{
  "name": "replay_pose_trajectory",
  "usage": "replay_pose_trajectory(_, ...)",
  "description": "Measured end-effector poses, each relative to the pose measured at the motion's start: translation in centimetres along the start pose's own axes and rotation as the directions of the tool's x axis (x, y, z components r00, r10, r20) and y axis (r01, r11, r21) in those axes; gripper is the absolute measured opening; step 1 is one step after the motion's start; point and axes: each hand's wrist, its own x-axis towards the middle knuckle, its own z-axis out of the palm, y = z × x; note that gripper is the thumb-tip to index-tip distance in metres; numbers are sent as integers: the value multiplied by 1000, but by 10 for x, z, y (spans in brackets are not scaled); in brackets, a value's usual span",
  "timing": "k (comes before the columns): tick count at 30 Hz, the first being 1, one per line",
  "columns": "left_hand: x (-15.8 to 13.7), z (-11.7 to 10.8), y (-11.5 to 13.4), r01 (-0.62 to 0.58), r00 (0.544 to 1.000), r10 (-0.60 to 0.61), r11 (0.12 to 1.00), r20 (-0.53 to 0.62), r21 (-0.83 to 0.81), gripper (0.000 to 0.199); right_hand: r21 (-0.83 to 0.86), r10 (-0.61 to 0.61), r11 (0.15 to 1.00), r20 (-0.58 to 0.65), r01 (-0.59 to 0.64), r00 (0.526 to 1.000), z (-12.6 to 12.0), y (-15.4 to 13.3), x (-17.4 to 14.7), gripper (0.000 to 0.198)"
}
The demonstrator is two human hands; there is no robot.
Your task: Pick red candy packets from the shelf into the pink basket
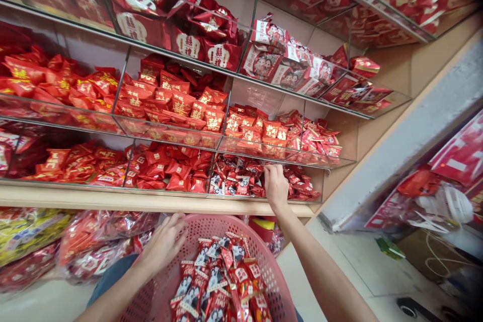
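Observation:
My left hand [164,241] is at the left rim of a pink perforated plastic basket [281,274], its fingers stretched out and slightly apart. Inside the basket lies a heap of small wrapped candies [217,276], red with black-and-white figures, some with orange. My right hand [276,186] reaches into the lowest shelf row, at the compartment of matching red and black-and-white candies [237,181]. Its fingers are curled in, and whatever they hold is hidden. More red candies [302,184] lie in the compartment just right of that hand.
Clear-fronted shelves [169,133] hold several rows of red packets. Below the wooden ledge [94,198] are bulging plastic bags [101,241] and a yellow package [30,231]. At right stand a wall edge [350,201], a white appliance [447,204] with cables, and a tiled floor [347,266].

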Motion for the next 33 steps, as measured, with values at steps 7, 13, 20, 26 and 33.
replay_pose_trajectory(7,0,1,-2,3,998,-4,1000,-55,-17,29,382,165,914,-46,-135,985,-13,-22,-1,20)
replay_pose_trajectory(13,5,-22,24,-67,989,31,965,-143,-254,29,653,123,701,285,-286,951,-52,-60,-26,16)
replay_pose_trajectory(20,4,-32,78,204,976,-39,505,214,-839,44,705,-95,541,593,-459,799,-72,-87,-73,19)
replay_pose_trajectory(26,9,-31,86,233,972,-71,465,226,-854,37,675,68,291,692,-678,718,-57,-84,-92,21)
replay_pose_trajectory(33,10,-29,84,342,939,-101,397,330,-852,48,660,109,92,737,-745,667,-51,-84,-104,25)
